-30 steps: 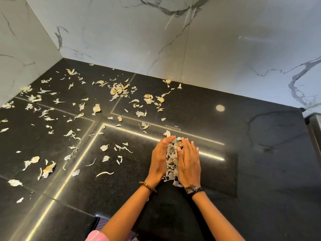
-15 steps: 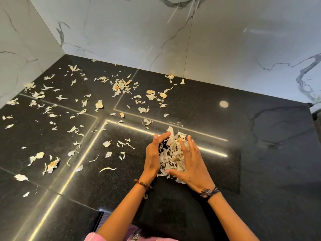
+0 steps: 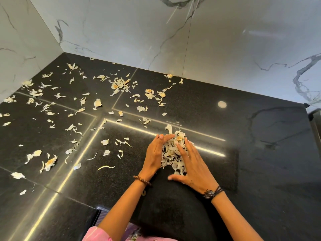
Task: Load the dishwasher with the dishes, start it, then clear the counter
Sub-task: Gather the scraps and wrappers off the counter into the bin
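Note:
A heap of pale, papery peels (image 3: 171, 149) lies on the black stone counter (image 3: 260, 153), between my two hands. My left hand (image 3: 155, 153) stands on edge against the heap's left side, fingers straight and fingertips at its top. My right hand (image 3: 193, 165) lies over the heap's right side with fingers spread and the thumb out on the counter. Neither hand has the heap lifted. Part of the heap is hidden under my right palm.
Several loose peels (image 3: 119, 85) are scattered over the left and back of the counter, up to the marble wall (image 3: 208, 40). More scraps (image 3: 48, 162) lie near the left front. The counter's front edge (image 3: 97, 208) is just below my forearms.
My hands were pressed close together around the peels. The right hand has since swung outward and spread its fingers, and the heap between the hands looks wider and looser.

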